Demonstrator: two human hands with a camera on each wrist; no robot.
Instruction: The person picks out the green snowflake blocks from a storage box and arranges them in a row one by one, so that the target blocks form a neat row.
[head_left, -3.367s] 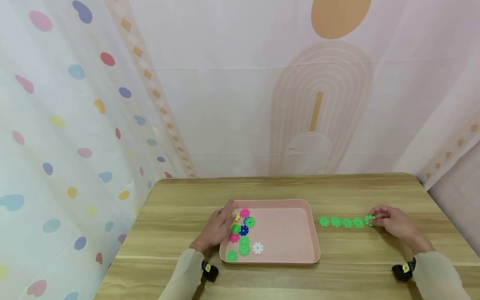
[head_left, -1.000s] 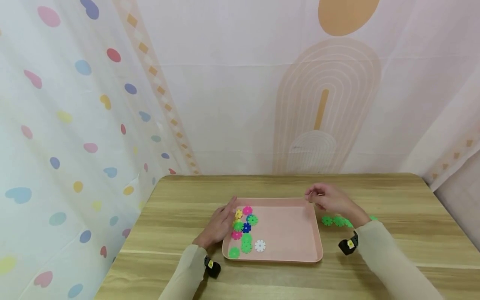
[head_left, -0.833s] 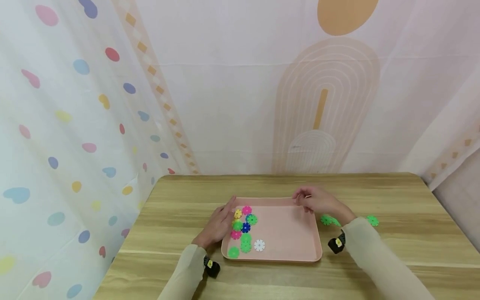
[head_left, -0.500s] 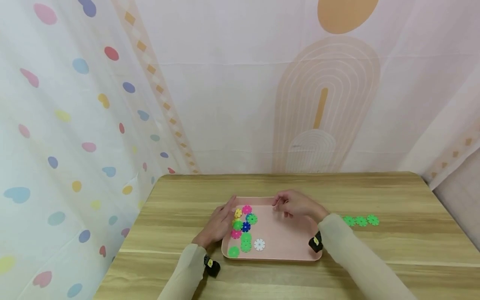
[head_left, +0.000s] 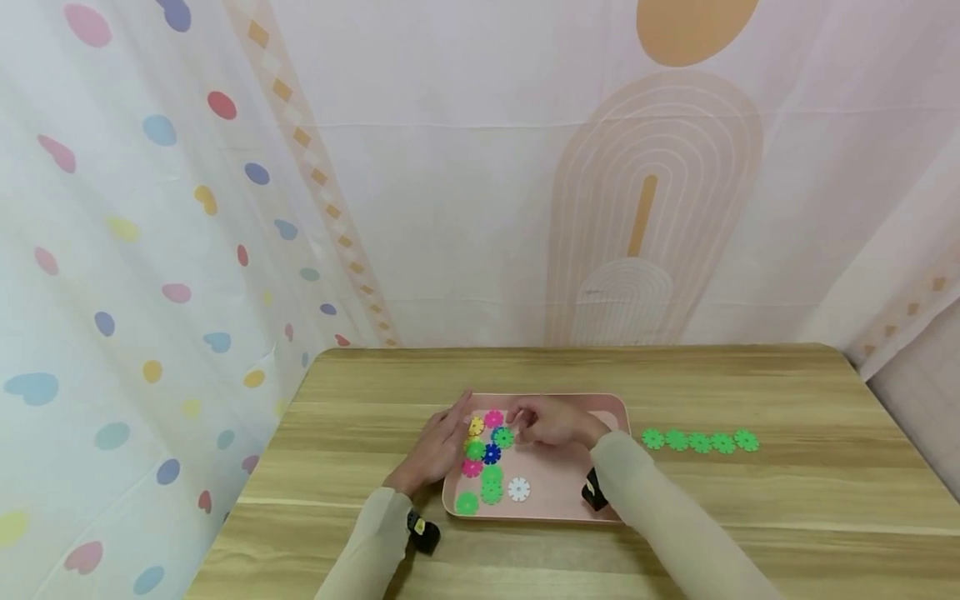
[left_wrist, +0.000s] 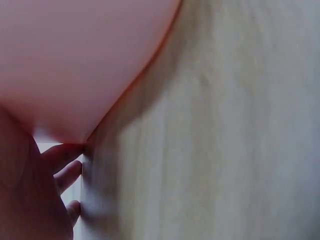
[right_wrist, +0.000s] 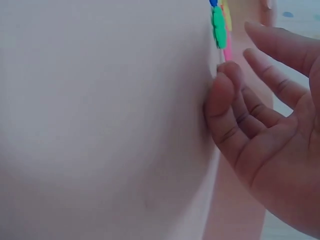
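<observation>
Five green notched discs (head_left: pixel 700 442) are lined up at the right of the head view, edge to edge or nearly so, on the wooden table (head_left: pixel 810 492). More discs are gathered along the left side of the pink tray (head_left: pixel 558 496), at the centre bottom of the frame. The left hand (head_left: pixel 431 456) is laid along the tray's left rim with fingers extended; nothing is seen gripped by it. Over the tray, the right hand (head_left: pixel 557 421) is held loosely curled, fingers apart, with no disc visible in its grasp, just beside an overlapping green disc (head_left: pixel 504 437); contact cannot be judged.

A pick from the tray seems to be the step in hand. The green disc would best be pinched at opposite edges and lifted straight up, so that the blue disc (head_left: pixel 495 431) partly under it is not dragged. The tray should be steadied by light pressure on the rim.

The discs look like thin, flat plastic, with slits cut around the edge. Pink, yellow and dark blue are mixed among the greens, and one white disc (head_left: pixel 518 489) is set apart at lower centre.
</observation>
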